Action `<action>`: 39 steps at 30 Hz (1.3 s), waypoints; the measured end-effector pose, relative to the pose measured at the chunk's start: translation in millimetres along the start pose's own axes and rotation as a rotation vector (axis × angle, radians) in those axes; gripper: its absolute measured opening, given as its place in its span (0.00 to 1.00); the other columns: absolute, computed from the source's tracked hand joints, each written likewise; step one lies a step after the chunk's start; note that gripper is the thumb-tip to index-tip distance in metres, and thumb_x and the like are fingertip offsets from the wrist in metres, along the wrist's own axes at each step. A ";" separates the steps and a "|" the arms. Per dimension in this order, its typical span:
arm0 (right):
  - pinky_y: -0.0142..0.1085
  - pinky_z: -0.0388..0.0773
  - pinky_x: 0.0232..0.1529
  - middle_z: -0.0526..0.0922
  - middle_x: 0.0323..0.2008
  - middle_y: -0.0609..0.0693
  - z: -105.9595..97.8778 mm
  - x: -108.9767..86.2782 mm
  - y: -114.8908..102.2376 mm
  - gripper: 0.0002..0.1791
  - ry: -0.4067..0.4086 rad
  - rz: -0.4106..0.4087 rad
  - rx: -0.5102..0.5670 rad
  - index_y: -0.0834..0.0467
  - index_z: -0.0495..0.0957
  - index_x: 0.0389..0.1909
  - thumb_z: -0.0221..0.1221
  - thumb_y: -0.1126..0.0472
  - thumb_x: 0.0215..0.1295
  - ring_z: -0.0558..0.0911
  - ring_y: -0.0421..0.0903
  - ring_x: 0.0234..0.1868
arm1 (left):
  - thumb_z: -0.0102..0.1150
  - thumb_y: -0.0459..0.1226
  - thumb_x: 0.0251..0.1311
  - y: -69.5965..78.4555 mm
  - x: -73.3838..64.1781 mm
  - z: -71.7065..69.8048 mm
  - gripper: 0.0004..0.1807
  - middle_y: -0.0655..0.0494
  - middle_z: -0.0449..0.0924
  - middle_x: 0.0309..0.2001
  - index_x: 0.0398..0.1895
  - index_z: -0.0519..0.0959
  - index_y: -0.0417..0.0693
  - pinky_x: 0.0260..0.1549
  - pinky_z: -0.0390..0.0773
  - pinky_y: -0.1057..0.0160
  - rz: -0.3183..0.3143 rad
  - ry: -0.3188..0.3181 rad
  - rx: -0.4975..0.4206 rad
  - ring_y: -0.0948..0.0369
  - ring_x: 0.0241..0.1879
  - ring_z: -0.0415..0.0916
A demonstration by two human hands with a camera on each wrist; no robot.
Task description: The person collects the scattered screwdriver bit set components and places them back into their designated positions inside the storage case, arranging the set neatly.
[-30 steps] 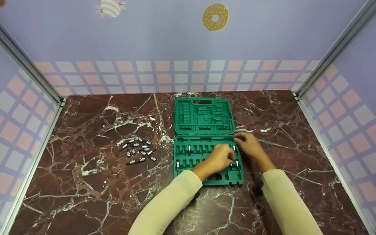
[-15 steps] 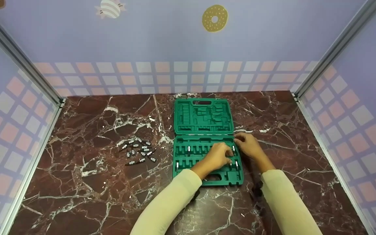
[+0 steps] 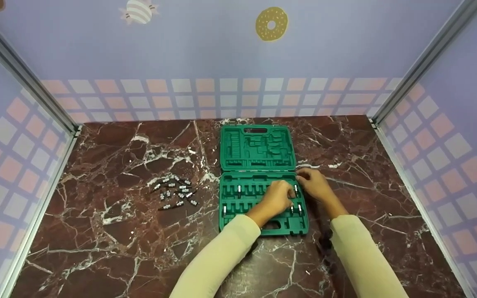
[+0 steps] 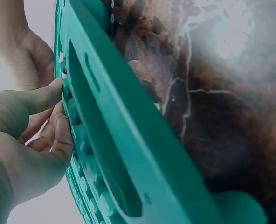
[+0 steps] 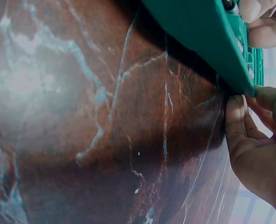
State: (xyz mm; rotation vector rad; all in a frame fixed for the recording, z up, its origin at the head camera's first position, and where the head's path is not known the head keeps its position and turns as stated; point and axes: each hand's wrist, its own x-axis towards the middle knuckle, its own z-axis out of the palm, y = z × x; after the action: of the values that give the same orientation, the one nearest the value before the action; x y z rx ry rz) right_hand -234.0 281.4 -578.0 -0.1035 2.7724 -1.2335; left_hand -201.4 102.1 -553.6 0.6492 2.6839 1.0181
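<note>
Reaches with left hand (image 3: 279, 196) into near half of open green case (image 3: 258, 164), touches its right edge with right hand (image 3: 315, 184).

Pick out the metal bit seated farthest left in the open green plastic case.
The silver metal bit in the nearer row of the green plastic case, at its left end; other seated bits in view sit farther right.

A three-walled booth (image 3: 205, 54) on my remote feed, lilac panels, a printed doughnut (image 3: 261, 25), pink-and-white checks (image 3: 251, 85), metal corner posts (image 3: 423, 62), a marbled tabletop (image 3: 97, 236) spanning wall to wall.
</note>
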 end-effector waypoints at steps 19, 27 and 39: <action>0.56 0.78 0.55 0.83 0.56 0.67 -1.0 -2.0 -0.6 0.16 -0.001 0.034 0.002 0.68 0.80 0.58 0.57 0.65 0.76 0.82 0.62 0.55 | 0.75 0.33 0.58 -9.1 -12.3 -8.8 0.09 0.50 0.85 0.42 0.42 0.89 0.42 0.42 0.83 0.65 0.072 -0.044 -0.109 0.57 0.43 0.83; 0.52 0.79 0.52 0.84 0.56 0.66 0.7 -0.8 -1.5 0.16 -0.009 0.059 -0.019 0.67 0.80 0.58 0.57 0.64 0.76 0.82 0.59 0.51 | 0.73 0.37 0.61 -14.5 -23.8 -22.8 0.12 0.52 0.83 0.44 0.46 0.87 0.43 0.44 0.82 0.65 0.074 -0.066 -0.136 0.58 0.45 0.81; 0.53 0.80 0.51 0.83 0.55 0.67 -2.2 -1.5 -3.1 0.16 -0.025 0.038 -0.006 0.67 0.80 0.59 0.56 0.63 0.77 0.83 0.59 0.50 | 0.72 0.33 0.61 -32.4 -43.4 -51.9 0.13 0.49 0.81 0.45 0.48 0.86 0.39 0.47 0.83 0.62 0.042 -0.020 -0.253 0.49 0.49 0.82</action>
State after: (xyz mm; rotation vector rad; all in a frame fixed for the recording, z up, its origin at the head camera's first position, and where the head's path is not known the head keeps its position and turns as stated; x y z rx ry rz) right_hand -232.7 281.2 -574.1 -0.0661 2.7438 -1.2073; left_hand -190.9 30.0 -535.4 0.6628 2.4752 1.3259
